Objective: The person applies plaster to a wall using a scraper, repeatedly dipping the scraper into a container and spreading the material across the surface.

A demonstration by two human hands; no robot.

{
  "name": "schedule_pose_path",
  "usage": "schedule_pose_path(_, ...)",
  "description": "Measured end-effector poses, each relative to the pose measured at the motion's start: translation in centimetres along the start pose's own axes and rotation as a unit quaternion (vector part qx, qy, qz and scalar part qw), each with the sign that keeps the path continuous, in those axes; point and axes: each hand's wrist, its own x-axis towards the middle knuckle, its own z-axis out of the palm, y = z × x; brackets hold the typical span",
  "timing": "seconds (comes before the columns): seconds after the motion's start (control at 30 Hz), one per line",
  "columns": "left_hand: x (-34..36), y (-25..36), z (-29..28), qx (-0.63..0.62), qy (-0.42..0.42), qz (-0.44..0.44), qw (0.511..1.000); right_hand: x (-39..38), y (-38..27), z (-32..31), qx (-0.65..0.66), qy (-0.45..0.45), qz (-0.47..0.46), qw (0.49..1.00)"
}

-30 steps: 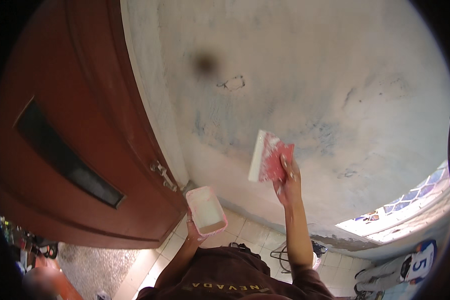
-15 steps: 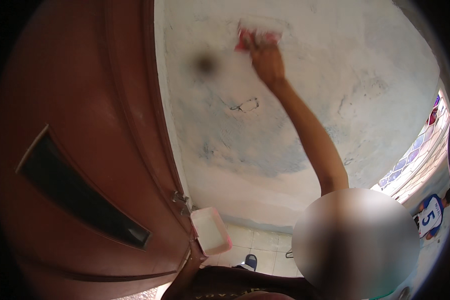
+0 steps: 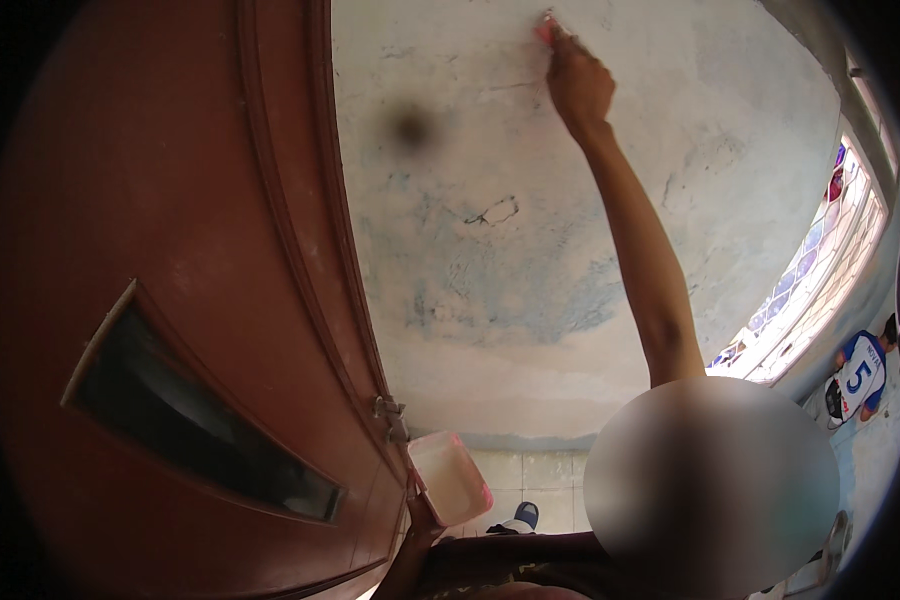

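Observation:
High on the patchy, pale wall (image 3: 510,290), my right hand (image 3: 582,88) is closed around a small red scraper (image 3: 547,28). The scraper is seen nearly edge-on at the wall, its blade hard to make out. Down by the door, my left hand (image 3: 424,512) grips the side of a pink-rimmed rectangular tub (image 3: 450,478) with whitish material inside. Most of the left fingers are hidden behind the tub.
A brown door (image 3: 170,180) with a dark glass panel (image 3: 200,410) and a metal latch (image 3: 391,418) fills the left. A grille window (image 3: 810,265) is at the right, with a person (image 3: 860,375) below it. A blurred disc hides the lower right.
My right hand has moved right and slightly up with the scraper, which has turned from broadside to nearly edge-on. The tub and door have shifted rightward and lower in view.

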Motion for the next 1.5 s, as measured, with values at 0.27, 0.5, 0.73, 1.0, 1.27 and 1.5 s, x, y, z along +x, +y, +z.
schedule_pose_path(0.27, 0.7, -0.4, 1.7, -0.012, -0.043, -0.014, 0.999, -22.3, -13.7, 4.1, -0.009, -0.225, -0.284, 0.932)
schedule_pose_path(0.5, 0.3, 1.3, -1.4, -0.007, -0.032, 0.02, 0.999, -5.0, -9.1, -1.5, 0.107, -0.089, -0.01, 0.99)
schedule_pose_path(0.73, -0.6, -0.2, 2.9, -0.034, 0.006, 0.059, 0.998, -18.4, -9.6, 3.2, -0.103, -0.195, -0.294, 0.93)
schedule_pose_path(1.0, -1.1, -0.7, 1.0, 0.026, 0.026, 0.095, 0.995, -19.3, -8.4, -1.2, 0.217, -0.269, -0.096, 0.933)
schedule_pose_path(1.27, -1.9, -0.7, 3.8, -0.073, -0.041, -0.002, 0.996, 1.1, -2.5, 3.1, -0.009, -0.082, -0.057, 0.995)
schedule_pose_path(1.5, -1.4, -1.4, -0.7, -0.011, -0.003, 0.043, 0.999, -27.5, -13.5, 5.0, -0.032, -0.224, -0.383, 0.896)
